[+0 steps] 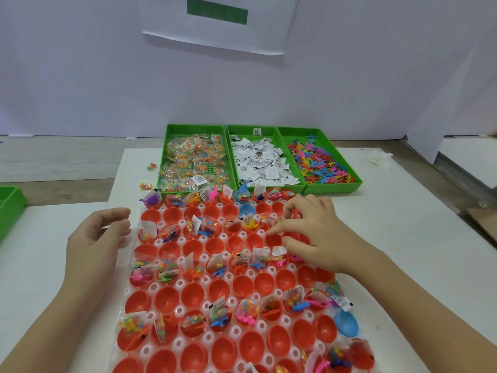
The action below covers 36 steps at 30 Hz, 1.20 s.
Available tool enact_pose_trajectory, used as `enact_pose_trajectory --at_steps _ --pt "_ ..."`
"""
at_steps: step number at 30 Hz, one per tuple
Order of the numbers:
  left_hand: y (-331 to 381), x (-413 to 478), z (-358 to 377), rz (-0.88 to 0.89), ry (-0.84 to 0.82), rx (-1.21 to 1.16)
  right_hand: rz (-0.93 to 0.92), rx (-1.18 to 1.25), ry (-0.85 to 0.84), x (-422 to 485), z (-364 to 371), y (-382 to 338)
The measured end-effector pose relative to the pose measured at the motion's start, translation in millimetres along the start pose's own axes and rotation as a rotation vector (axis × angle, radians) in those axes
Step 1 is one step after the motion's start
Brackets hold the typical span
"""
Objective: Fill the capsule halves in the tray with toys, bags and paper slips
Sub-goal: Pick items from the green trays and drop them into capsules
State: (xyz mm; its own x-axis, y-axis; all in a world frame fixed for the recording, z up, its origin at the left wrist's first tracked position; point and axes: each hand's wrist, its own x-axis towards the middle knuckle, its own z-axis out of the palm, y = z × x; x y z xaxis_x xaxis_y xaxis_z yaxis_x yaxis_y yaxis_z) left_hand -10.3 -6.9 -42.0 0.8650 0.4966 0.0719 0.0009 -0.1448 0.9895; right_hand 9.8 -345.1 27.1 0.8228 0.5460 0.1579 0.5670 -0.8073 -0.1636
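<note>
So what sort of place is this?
Likely a small hand-packing workstation: three green bins hold bagged beads, paper slips and plastic toys, and a tray of red capsule halves is partly filled.

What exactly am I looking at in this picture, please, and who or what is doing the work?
There is no machine here: a person works with two bare hands, and the single picture comes from a camera worn on the head, looking down. On the table lies a white tray of red capsule halves, some already filled, others empty. Behind it stand three green bins, holding small clear bags, paper slips and colourful plastic toys. The left hand hovers open beside the tray, holding nothing. The right hand reaches over the tray's far right part, and its fingers seem to pinch a small orange toy.
</note>
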Motion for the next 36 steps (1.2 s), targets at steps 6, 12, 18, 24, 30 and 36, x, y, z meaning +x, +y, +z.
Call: enact_pose_trajectory --at_steps 6,12,18,24,30,36 --pt "-1.9 -0.1 -0.6 0.014 -0.008 0.007 0.160 0.164 0.287 -10.8 -13.6 24.6" --pt "-5.5 1.2 -1.6 -0.001 -0.006 0.011 0.147 0.089 0.146 -26.9 -4.5 27.8" --pt "-7.3 1.2 -3.8 -0.036 -0.014 0.002 0.140 0.022 -0.026 -23.5 0.6 19.6" --pt "-8.3 2.4 -4.4 -0.072 -0.041 -0.015 0.193 0.212 0.204 -33.6 -3.8 28.6" --pt "-9.5 3.3 -5.0 -0.080 -0.047 0.006 0.348 0.129 0.272 -34.5 7.3 36.6" --pt "-11.3 4.4 -5.7 -0.077 -0.049 -0.010 0.462 0.133 0.249 -10.7 14.8 28.0"
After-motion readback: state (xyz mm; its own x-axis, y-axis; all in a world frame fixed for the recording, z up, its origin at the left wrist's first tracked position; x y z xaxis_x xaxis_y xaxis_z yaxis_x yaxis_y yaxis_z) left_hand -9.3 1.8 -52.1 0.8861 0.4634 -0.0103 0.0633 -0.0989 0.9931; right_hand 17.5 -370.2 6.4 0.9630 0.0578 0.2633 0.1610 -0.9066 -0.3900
